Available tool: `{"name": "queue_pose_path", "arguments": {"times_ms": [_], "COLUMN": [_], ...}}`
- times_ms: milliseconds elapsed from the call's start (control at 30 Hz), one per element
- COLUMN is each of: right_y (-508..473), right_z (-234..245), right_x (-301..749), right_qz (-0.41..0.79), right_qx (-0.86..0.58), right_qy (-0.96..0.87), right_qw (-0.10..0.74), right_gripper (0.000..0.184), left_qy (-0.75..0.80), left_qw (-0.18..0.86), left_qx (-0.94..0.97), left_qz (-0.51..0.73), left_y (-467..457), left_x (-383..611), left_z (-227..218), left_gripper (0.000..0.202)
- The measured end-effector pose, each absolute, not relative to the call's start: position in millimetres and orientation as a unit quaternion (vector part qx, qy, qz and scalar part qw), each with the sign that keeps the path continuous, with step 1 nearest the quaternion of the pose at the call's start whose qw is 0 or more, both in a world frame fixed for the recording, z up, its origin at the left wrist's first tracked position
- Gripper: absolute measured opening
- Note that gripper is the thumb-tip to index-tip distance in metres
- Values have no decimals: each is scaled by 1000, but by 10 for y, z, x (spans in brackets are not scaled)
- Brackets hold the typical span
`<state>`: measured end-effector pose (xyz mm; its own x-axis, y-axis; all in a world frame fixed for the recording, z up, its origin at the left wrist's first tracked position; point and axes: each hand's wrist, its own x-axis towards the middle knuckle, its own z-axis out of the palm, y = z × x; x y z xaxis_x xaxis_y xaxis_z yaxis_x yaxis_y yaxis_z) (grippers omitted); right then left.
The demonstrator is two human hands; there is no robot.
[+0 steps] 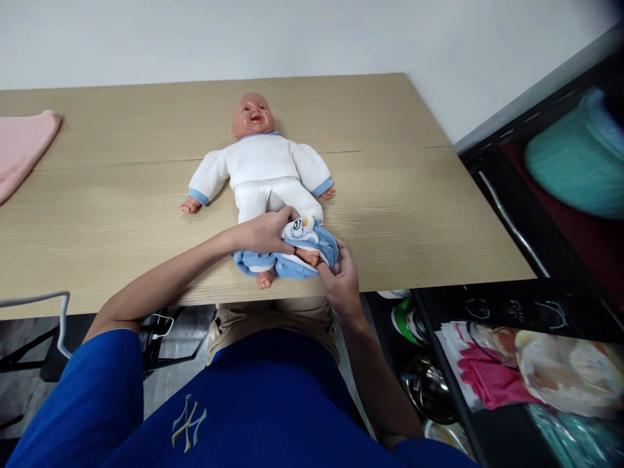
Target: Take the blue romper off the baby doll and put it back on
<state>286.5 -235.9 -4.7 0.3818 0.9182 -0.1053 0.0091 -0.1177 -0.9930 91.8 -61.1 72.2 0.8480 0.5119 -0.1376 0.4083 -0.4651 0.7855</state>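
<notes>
- We see a doll [263, 166] lying on its back on the wooden table [121, 214], head towards the wall, arms out to the sides.
- The doll wears a white top with blue cuffs and white trousers.
- A blue garment [287, 265] with a white owl patch [302, 227] is bunched around the doll's lower legs, close to the near table edge.
- One bare foot [264, 279] sticks out below the bunched fabric. The other foot [308, 255] shows in the middle of the fabric.
- Our left hand [266, 233] comes in from the left and rests on the doll's thighs. Its fingers are curled down onto the top edge of the blue garment, just beside the owl patch, gripping the fabric.
- Our right hand [344, 276] comes up from below at the garment's right side. Thumb and fingertips are pinched on the blue fabric, touching or just beside the exposed foot; we can't tell which.
- Both hands are closed on the same garment, one on each side of the doll's legs.
- A pink cloth [22, 149] lies at the far left of the table, well apart from the doll.
- A black rack [511, 227] stands to the right of the table, with a teal bundle [575, 156] on an upper level and pink gloves [487, 377] lower down.
- A white wire frame [49, 302] pokes in at the left, below the table edge.
</notes>
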Motion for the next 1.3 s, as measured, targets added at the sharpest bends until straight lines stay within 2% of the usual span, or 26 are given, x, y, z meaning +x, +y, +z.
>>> {"name": "queue_pose_path", "arguments": {"times_ms": [300, 467, 567, 767, 867, 1000, 1067, 1167, 1233, 1300], "right_y": [-2182, -2124, -2075, -1860, -1749, -1704, -1704, -1655, -1570, -1449], "right_z": [-250, -247, -251, -143, -49, 89, 176, 317, 385, 412], "right_x": [2991, 3077, 3107, 3231, 3390, 3610, 3662, 3647, 3613, 3603], "right_qz": [333, 327, 328, 365, 425, 510, 487, 377, 325, 332], "right_qx": [-559, -554, -552, -522, -497, -461, -459, -486, -503, -500], "right_qy": [-428, -460, -468, -518, -547, -572, -604, -662, -677, -675], "right_qw": [627, 612, 607, 570, 522, 447, 433, 428, 429, 429], "right_gripper": [54, 45, 40, 30, 36, 54, 54, 42, 43, 48], "left_qy": [237, 226, 204, 171, 158, 155, 173, 193, 210, 243], "left_qw": [466, 444, 430, 469, 502, 499, 471, 433, 399, 343], "left_qx": [843, 855, 870, 860, 845, 848, 859, 876, 889, 903], "left_qz": [126, 146, 128, 108, 96, 94, 103, 89, 79, 92], "left_y": [-572, -567, -515, -369, -323, -313, -330, -388, -451, -528], "left_x": [912, 926, 907, 850, 840, 837, 843, 861, 862, 825], "left_z": [675, 701, 761, 826, 862, 888, 888, 896, 915, 945], "left_gripper": [58, 57, 47, 30, 36, 45, 51, 59, 59, 58]}}
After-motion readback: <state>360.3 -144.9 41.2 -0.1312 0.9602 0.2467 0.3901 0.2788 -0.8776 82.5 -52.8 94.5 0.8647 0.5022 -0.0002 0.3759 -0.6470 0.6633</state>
